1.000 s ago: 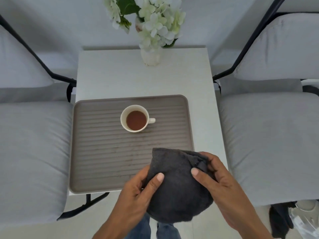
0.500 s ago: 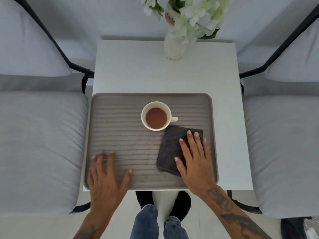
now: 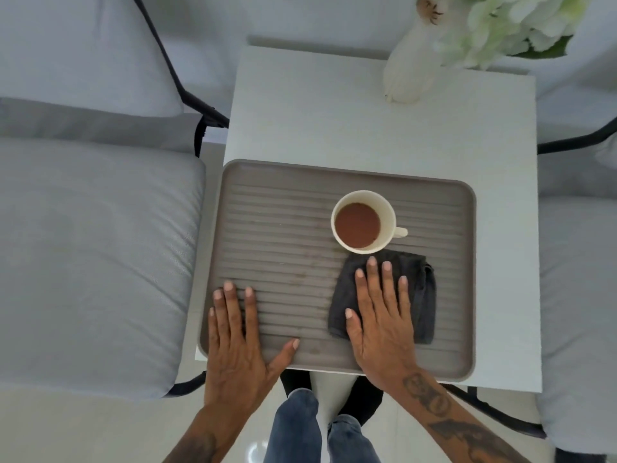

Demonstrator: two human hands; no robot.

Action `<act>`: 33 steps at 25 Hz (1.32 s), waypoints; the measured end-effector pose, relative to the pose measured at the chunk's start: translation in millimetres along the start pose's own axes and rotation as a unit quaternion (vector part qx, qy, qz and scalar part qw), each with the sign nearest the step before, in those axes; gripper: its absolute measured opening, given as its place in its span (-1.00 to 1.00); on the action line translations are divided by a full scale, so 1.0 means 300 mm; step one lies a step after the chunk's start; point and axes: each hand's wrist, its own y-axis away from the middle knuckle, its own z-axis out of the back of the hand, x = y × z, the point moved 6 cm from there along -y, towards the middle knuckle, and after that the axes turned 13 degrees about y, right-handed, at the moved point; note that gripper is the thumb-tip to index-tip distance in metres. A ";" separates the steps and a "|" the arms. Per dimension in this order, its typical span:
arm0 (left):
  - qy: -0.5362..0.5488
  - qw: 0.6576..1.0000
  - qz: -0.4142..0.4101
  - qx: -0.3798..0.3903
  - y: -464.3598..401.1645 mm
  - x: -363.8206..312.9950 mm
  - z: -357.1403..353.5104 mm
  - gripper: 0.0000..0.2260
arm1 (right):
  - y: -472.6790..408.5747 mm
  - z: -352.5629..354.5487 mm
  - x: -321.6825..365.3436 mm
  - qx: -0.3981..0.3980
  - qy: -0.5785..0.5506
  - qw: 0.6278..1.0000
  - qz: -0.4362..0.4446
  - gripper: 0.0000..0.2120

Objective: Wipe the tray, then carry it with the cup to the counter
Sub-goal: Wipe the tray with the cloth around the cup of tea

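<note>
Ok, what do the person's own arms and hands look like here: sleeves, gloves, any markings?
Both hands, left and right, are bare: no gloves, rings or watch show. No sleeves reach the forearms. The right forearm carries dark tattoos, round designs near the wrist and a larger shape further up. The left forearm shows a fainter dark tattoo. Fingernails are short.

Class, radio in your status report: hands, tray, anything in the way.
Left hand flat on tray, steadying. Right hand flat on dark cloth, wiping. Full cup sits just beyond cloth, in the wiping path.
</note>
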 end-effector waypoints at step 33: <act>0.296 0.953 -0.053 -0.042 -0.256 -0.259 0.233 -0.22 | -0.144 0.256 -0.269 -0.034 -0.310 0.948 -0.063 -0.32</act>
